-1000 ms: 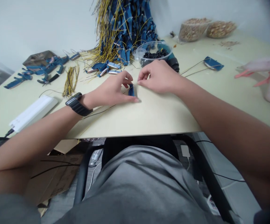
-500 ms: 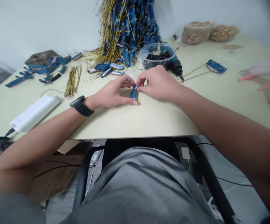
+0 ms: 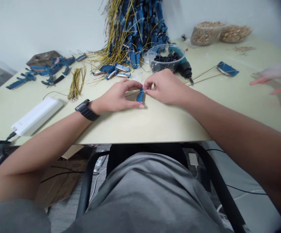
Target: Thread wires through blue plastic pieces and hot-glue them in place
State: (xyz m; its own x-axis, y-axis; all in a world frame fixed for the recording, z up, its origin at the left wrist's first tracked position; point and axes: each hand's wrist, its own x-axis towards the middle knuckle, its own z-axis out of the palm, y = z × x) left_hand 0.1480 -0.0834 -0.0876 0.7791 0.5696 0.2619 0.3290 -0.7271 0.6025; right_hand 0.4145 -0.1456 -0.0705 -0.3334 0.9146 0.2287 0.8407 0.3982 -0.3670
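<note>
Blue strip [image 3: 140, 97], small and narrow, stands out at the middle of the bench [image 3: 140, 129], between the person's two hands and well in from the near edge. Its long axis runs away from the person, tilted slightly so that the far end leans toward the right hand [image 3: 165, 87]. A thin dark wire [image 3: 131, 94] leaves that far end and runs toward the left hand [image 3: 116, 98]. Compared with the view a second earlier, the hands have closed in, and the right fingertips, then just beside the strip, now reach its far end. The right fingers [image 3: 147, 89] are pinched closed on that end. The left fingers [image 3: 133, 84] curve over from the other side and meet them there, while the left thumb [image 3: 140, 105] sits by the near end, forming a loose ring around the strip. Whether the left hand is gripping or only touching cannot be told. A black watch [image 3: 86, 110] circles the left wrist. Beyond the hands, a heap of blue pieces with yellow wires [image 3: 133, 32] leans against the wall, and a clear tub of black pieces [image 3: 166, 59] sits beside a teal cordless drill [image 3: 184, 68]. A white power strip [image 3: 37, 116] lies to the left.
</note>
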